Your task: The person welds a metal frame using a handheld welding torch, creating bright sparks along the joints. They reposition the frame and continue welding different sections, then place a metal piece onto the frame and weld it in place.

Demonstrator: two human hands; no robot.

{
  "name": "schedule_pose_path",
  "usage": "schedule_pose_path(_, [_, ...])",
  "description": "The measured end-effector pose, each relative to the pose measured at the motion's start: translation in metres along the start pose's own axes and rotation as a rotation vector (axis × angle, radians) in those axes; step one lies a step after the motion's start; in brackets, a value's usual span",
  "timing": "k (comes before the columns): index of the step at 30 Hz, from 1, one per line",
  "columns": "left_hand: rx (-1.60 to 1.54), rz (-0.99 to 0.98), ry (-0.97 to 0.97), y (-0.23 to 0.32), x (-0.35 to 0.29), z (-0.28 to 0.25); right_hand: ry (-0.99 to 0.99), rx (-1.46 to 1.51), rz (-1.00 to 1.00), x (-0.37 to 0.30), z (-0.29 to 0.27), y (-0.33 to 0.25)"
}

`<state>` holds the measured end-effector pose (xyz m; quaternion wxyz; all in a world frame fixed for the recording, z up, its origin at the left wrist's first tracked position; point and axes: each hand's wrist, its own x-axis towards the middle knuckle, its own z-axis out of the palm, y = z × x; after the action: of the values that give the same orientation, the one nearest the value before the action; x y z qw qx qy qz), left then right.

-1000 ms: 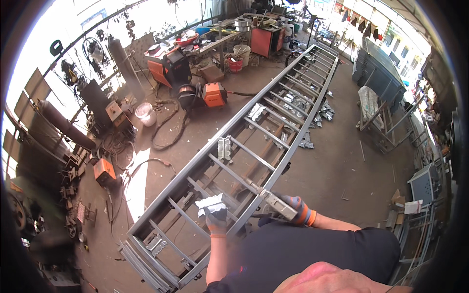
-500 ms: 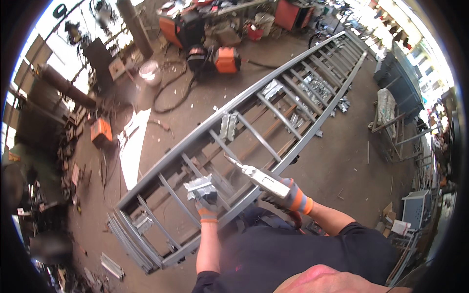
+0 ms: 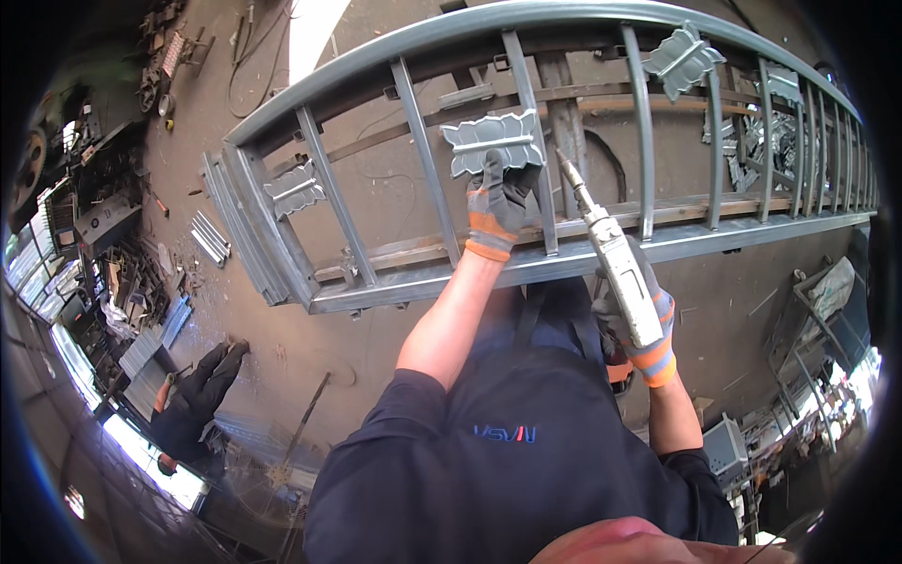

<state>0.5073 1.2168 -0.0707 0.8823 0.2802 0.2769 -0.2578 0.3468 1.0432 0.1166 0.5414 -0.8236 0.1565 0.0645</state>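
My gloved left hand [image 3: 498, 214] grips a silver scalloped metal plate [image 3: 493, 141] with a raised bar across its middle. The plate is at a crossbar of a long grey metal frame [image 3: 423, 289] built like a ladder; whether it touches the bar I cannot tell. In my gloved right hand [image 3: 644, 329] is a white welding gun [image 3: 620, 273] with a long thin nozzle. Its tip points up and left, a short way right of the plate. Similar scalloped plates [image 3: 681, 62] sit on the frame farther right, and another [image 3: 295, 191] at its left end.
Loose silver pieces [image 3: 770, 146] lie heaped beneath the frame's right part. Metal strips [image 3: 209, 237] rest on the floor at left. Another person [image 3: 197, 399] in dark clothes is at lower left. A wheeled metal cart [image 3: 813, 320] stands at right.
My view has swung round, so the frame now runs across the top. The scalloped plate stays in my left hand and the welding gun in my right, its nozzle now pointing more steeply upward.
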Motion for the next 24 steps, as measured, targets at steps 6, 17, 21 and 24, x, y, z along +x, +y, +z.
schedule_pose_path(6, [0.065,0.056,-0.054,0.011,0.007,-0.005,-0.047,0.015,0.127,0.012,0.025,0.001])
schedule_pose_path(17, [0.283,0.101,0.002,0.008,0.032,-0.011,-0.093,0.241,0.235,0.05,0.051,-0.014])
schedule_pose_path(21, [0.705,0.253,0.041,0.007,0.029,-0.019,-0.161,0.326,0.26,0.057,0.052,-0.014])
schedule_pose_path(24, [1.015,0.315,0.049,0.006,0.028,-0.03,-0.192,0.262,0.11,0.067,0.055,-0.011])
